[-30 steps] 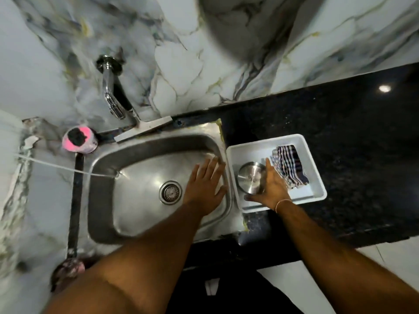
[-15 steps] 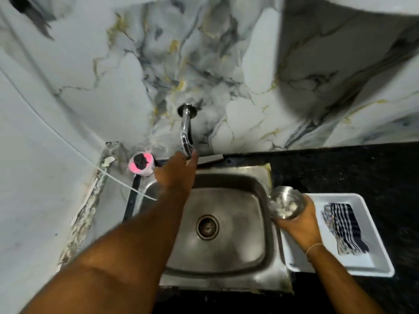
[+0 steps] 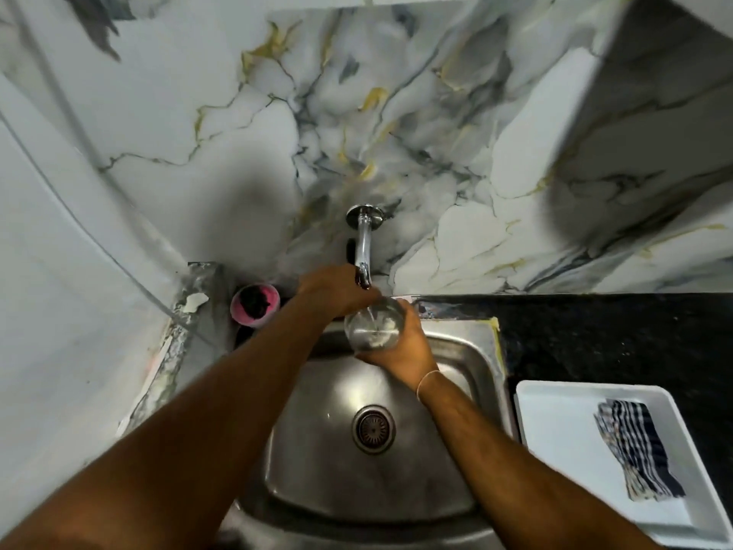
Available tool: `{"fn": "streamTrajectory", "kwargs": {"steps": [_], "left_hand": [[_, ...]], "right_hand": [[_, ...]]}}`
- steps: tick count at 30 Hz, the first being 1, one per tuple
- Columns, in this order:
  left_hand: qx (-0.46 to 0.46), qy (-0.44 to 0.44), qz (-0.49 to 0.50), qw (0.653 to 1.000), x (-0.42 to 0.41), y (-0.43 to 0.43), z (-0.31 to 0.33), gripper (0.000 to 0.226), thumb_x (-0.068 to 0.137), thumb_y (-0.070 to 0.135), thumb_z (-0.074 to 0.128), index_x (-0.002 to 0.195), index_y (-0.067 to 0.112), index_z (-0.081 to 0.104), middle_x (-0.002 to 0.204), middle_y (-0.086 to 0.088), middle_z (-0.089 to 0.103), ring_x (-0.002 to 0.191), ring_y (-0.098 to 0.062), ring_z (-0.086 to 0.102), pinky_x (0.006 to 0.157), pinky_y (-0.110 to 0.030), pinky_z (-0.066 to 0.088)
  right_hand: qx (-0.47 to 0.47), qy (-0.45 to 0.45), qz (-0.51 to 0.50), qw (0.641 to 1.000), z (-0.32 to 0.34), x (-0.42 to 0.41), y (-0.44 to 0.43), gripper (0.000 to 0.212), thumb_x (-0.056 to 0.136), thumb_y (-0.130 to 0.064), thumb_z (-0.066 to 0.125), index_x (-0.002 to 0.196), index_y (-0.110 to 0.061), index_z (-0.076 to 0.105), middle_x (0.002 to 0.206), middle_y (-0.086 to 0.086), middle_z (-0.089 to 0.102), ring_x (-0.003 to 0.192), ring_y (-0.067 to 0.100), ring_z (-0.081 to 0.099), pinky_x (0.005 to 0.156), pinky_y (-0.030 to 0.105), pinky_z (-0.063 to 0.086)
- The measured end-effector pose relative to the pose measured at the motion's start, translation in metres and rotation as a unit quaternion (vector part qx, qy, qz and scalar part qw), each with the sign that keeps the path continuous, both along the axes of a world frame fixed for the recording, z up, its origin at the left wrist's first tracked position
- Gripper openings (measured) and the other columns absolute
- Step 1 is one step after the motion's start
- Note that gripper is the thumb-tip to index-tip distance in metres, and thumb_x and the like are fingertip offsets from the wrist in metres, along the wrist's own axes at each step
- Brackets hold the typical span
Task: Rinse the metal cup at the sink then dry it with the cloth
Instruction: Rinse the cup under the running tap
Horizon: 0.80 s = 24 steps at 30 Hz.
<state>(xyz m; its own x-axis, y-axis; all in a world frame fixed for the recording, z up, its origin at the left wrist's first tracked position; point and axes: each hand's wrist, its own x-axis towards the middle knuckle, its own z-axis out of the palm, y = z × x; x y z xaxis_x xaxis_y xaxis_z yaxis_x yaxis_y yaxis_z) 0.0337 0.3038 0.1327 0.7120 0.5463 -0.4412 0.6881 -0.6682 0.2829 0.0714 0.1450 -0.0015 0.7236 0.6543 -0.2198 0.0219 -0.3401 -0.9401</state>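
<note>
My right hand (image 3: 400, 349) grips the metal cup (image 3: 373, 326) from below and holds it under the tap (image 3: 363, 248), above the back of the steel sink (image 3: 456, 462). A thin stream of water runs into the cup, which is partly filled and splashing. My left hand (image 3: 335, 289) is closed on the tap's handle at the spout's left side. The striped cloth (image 3: 634, 450) lies folded in the white tray (image 3: 555, 438) on the counter to the right.
A pink round holder with a dark scrubber (image 3: 254, 302) sits at the sink's back left corner. The black granite counter (image 3: 614, 335) runs to the right. A marble wall (image 3: 198, 133) rises behind and to the left. The drain (image 3: 373, 428) lies at the basin's centre.
My right hand lifted the cup from the tray and carried it left under the tap. My left hand rose from the basin to the tap handle, and water now runs.
</note>
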Motion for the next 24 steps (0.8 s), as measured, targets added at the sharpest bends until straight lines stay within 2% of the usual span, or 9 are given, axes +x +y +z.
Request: {"fn": "streamTrajectory", "kwargs": {"steps": [2, 5, 6, 8, 12, 15, 18, 20, 24], "left_hand": [[-0.026, -0.002, -0.025, 0.999, -0.003, 0.006, -0.007, 0.044, 0.094, 0.061, 0.072, 0.117, 0.024, 0.079, 0.114, -0.008, 0.082, 0.097, -0.026, 0.072, 0.086, -0.036, 0.055], [-0.04, -0.003, -0.039, 0.998, -0.003, 0.013, -0.012, 0.05, 0.093, 0.066, 0.068, 0.122, 0.026, 0.076, 0.119, -0.006, 0.08, 0.105, -0.027, 0.073, 0.092, -0.039, 0.056], [-0.032, 0.001, -0.044, 0.999, -0.003, 0.014, -0.012, 0.053, 0.092, 0.069, 0.066, 0.123, 0.027, 0.075, 0.122, -0.004, 0.079, 0.11, -0.028, 0.072, 0.096, -0.04, 0.056], [-0.018, 0.007, -0.05, 0.999, -0.001, 0.016, -0.012, 0.054, 0.09, 0.072, 0.063, 0.122, 0.029, 0.074, 0.123, -0.003, 0.077, 0.112, -0.029, 0.071, 0.093, -0.04, 0.052], [-0.015, 0.004, -0.052, 0.999, 0.0, 0.012, -0.013, 0.047, 0.089, 0.07, 0.06, 0.109, 0.029, 0.074, 0.114, -0.003, 0.077, 0.101, -0.027, 0.068, 0.092, -0.041, 0.052], [-0.028, -0.003, -0.054, 0.998, 0.001, 0.012, -0.009, 0.043, 0.092, 0.068, 0.061, 0.102, 0.028, 0.072, 0.106, -0.002, 0.075, 0.101, -0.027, 0.07, 0.097, -0.044, 0.056], [-0.042, -0.007, -0.062, 0.997, 0.0, 0.014, -0.008, 0.041, 0.095, 0.067, 0.063, 0.1, 0.027, 0.069, 0.108, -0.004, 0.077, 0.102, -0.027, 0.072, 0.099, -0.046, 0.058], [-0.044, -0.007, -0.065, 0.997, -0.002, 0.014, -0.01, 0.044, 0.097, 0.068, 0.061, 0.106, 0.026, 0.07, 0.116, -0.007, 0.079, 0.107, -0.028, 0.073, 0.102, -0.048, 0.058], [-0.033, -0.01, -0.049, 0.998, -0.005, 0.015, -0.014, 0.059, 0.097, 0.073, 0.057, 0.129, 0.027, 0.07, 0.128, -0.005, 0.077, 0.115, -0.028, 0.072, 0.105, -0.049, 0.056]], "right_hand": [[0.007, 0.01, 0.022, 1.0, -0.006, -0.006, 0.01, 0.125, 0.046, -0.014, 0.108, 0.149, -0.017, 0.038, 0.148, 0.012, 0.056, 0.138, 0.027, 0.06, 0.119, 0.041, 0.05], [-0.004, 0.012, 0.052, 0.999, -0.02, -0.015, 0.009, 0.123, 0.05, -0.019, 0.109, 0.148, -0.027, 0.035, 0.15, 0.003, 0.052, 0.135, 0.016, 0.056, 0.108, 0.006, 0.044], [-0.004, 0.011, 0.057, 0.998, -0.024, -0.017, 0.005, 0.125, 0.05, -0.021, 0.109, 0.151, -0.025, 0.035, 0.15, 0.001, 0.052, 0.132, 0.011, 0.057, 0.101, -0.002, 0.04], [-0.006, 0.006, 0.065, 0.998, -0.03, -0.018, -0.005, 0.127, 0.052, -0.019, 0.109, 0.155, -0.019, 0.035, 0.148, 0.001, 0.053, 0.125, 0.003, 0.058, 0.099, -0.006, 0.038], [-0.001, -0.025, 0.04, 0.999, -0.031, -0.006, -0.026, 0.114, 0.052, -0.009, 0.108, 0.145, -0.017, 0.044, 0.14, -0.003, 0.057, 0.122, -0.008, 0.057, 0.105, 0.001, 0.041], [0.012, -0.041, 0.013, 0.999, -0.027, 0.011, -0.022, 0.11, 0.052, -0.007, 0.108, 0.142, -0.013, 0.046, 0.134, -0.003, 0.06, 0.119, -0.006, 0.06, 0.104, 0.007, 0.047], [0.036, -0.057, 0.03, 0.997, -0.022, 0.018, -0.006, 0.11, 0.052, -0.012, 0.108, 0.142, -0.021, 0.045, 0.135, -0.016, 0.059, 0.123, -0.014, 0.059, 0.103, 0.002, 0.043], [0.044, -0.044, 0.048, 0.997, -0.021, 0.013, 0.005, 0.118, 0.052, -0.016, 0.108, 0.148, -0.023, 0.041, 0.143, -0.016, 0.056, 0.13, -0.017, 0.054, 0.108, 0.003, 0.041], [0.051, -0.002, 0.078, 0.996, -0.024, -0.002, 0.025, 0.134, 0.052, -0.01, 0.109, 0.161, -0.01, 0.029, 0.16, 0.007, 0.049, 0.149, 0.013, 0.051, 0.123, 0.028, 0.042]]}}
